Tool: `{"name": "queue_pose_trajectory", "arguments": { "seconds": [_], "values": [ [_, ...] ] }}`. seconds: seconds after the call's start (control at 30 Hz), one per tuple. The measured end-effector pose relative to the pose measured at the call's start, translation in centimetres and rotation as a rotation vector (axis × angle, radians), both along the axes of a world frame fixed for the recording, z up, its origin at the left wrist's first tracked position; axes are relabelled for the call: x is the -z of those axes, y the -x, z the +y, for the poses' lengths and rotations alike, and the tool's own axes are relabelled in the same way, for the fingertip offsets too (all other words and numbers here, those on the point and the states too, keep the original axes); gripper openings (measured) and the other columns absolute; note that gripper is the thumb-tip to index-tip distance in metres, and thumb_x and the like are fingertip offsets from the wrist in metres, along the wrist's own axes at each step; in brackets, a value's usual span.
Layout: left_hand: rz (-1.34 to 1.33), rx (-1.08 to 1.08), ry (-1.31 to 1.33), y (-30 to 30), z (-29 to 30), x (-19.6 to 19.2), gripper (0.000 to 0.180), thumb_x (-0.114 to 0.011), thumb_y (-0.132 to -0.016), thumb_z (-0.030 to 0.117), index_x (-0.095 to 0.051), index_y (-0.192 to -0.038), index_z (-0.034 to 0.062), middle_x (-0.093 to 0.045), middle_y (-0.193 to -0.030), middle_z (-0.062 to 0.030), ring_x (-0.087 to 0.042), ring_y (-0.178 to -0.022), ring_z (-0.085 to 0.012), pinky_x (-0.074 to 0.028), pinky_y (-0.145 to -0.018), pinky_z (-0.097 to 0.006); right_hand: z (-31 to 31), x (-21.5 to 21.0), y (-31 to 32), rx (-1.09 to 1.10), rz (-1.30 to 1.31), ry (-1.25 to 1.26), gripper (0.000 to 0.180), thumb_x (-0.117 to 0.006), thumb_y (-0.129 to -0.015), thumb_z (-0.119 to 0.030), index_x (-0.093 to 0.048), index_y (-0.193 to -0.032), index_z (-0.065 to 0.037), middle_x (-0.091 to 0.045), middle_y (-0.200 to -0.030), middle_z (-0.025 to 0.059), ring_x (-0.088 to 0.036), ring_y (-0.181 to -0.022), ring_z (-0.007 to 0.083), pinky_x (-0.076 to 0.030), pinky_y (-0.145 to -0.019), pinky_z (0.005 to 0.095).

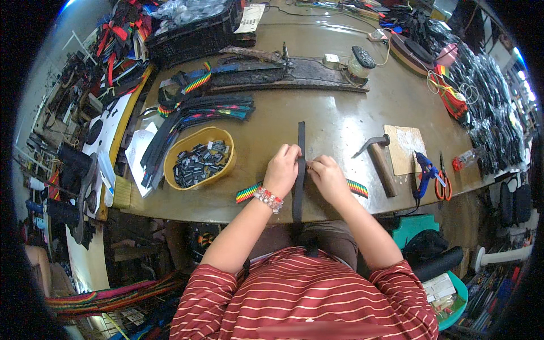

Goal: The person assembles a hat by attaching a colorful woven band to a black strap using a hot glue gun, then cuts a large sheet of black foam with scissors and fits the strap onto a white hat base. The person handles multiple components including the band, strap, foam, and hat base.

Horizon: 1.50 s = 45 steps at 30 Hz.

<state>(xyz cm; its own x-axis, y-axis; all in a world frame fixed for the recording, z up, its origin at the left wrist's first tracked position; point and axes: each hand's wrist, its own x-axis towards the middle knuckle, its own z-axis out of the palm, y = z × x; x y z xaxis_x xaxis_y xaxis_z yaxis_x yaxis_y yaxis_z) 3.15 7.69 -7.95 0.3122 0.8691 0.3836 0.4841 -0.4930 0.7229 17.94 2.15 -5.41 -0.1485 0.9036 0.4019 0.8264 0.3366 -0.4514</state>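
Observation:
A long black strap (298, 195) runs down the table toward me and over its front edge. My left hand (282, 173), with beaded bracelets at its wrist, pinches the strap at its left edge. Just right of the strap, my right hand (328, 178) has its fingertips pressed together; whatever they hold is too small to make out. A rainbow-striped band lies crosswise below: its left end (247, 192) shows beside my left wrist and its right end (357, 188) beside my right one. The middle of that band is hidden by my hands and the strap.
Left of my hands stands a yellow basket (226, 167) of small dark clips, near a bundle of dark straps (209, 110). To the right lie a hammer (382, 168), a stained board (403, 148), a blue glue gun (424, 174) and orange-handled scissors (443, 184). A wooden plank (317, 76) lies farther back.

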Motion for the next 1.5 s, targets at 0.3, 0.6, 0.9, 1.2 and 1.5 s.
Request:
{"name": "queue_pose_trajectory", "arguments": {
  "seconds": [0.3, 0.6, 0.9, 1.2, 1.5],
  "values": [
    [0.184, 0.256, 0.053, 1.9, -0.8, -1.7, 0.015, -0.060, -0.072, -0.004, -0.058, -0.085, 0.0017, -0.049, -0.094, -0.0119, -0.056, -0.091, -0.0276, -0.048, -0.081, -0.036, 0.0, 0.9, 0.8, 0.029, -0.166, 0.040, 0.030, -0.054, -0.077, -0.003, -0.061, -0.106, -0.004, -0.055, -0.088, 0.0134, -0.056, -0.088, 0.0296, -0.049, -0.076, 0.0384],
    [0.429, 0.486, 0.221, 5.3, -4.6, -6.6, 0.025, -0.065, -0.079, 0.010, -0.066, -0.104, 0.0083, -0.050, -0.119, -0.0150, -0.052, -0.111, -0.0314, -0.041, -0.099, -0.036, -0.2, 1.7, 1.3, 0.066, -0.190, -0.013, 0.030, -0.052, -0.077, -0.001, -0.058, -0.106, -0.004, -0.054, -0.090, 0.0147, -0.054, -0.087, 0.0313, -0.047, -0.075, 0.0393],
    [0.707, 0.040, -0.079, 18.4, 6.6, -6.9, 0.020, -0.062, -0.075, 0.007, -0.063, -0.095, 0.0052, -0.062, -0.096, -0.0133, -0.058, -0.098, -0.0321, -0.047, -0.086, -0.040, -0.2, 3.2, 1.7, 0.117, -0.003, -0.182, 0.026, -0.055, -0.076, 0.003, -0.053, -0.102, -0.001, -0.056, -0.086, 0.0159, -0.054, -0.082, 0.0333, -0.045, -0.073, 0.0415],
    [0.227, -0.204, -0.012, 18.4, 6.5, -6.5, 0.016, -0.063, -0.083, 0.013, -0.068, -0.092, 0.0002, -0.068, -0.085, -0.0099, -0.064, -0.075, -0.0211, -0.050, -0.072, -0.031, -0.1, 0.5, 1.0, 0.113, 0.249, 0.008, 0.025, -0.061, -0.076, 0.002, -0.059, -0.101, -0.002, -0.060, -0.086, 0.0146, -0.061, -0.082, 0.0298, -0.050, -0.072, 0.0367],
    [-0.491, 0.286, 0.485, 8.6, -2.8, -10.2, 0.012, -0.064, -0.087, 0.007, -0.064, -0.095, -0.0008, -0.067, -0.089, -0.0030, -0.061, -0.081, -0.0080, -0.049, -0.074, -0.022, -3.4, -7.2, 3.5, -0.200, 0.578, -0.058, 0.022, -0.071, -0.076, -0.004, -0.068, -0.098, -0.003, -0.067, -0.091, 0.0105, -0.066, -0.080, 0.0184, -0.054, -0.069, 0.0281]
  ]
}}
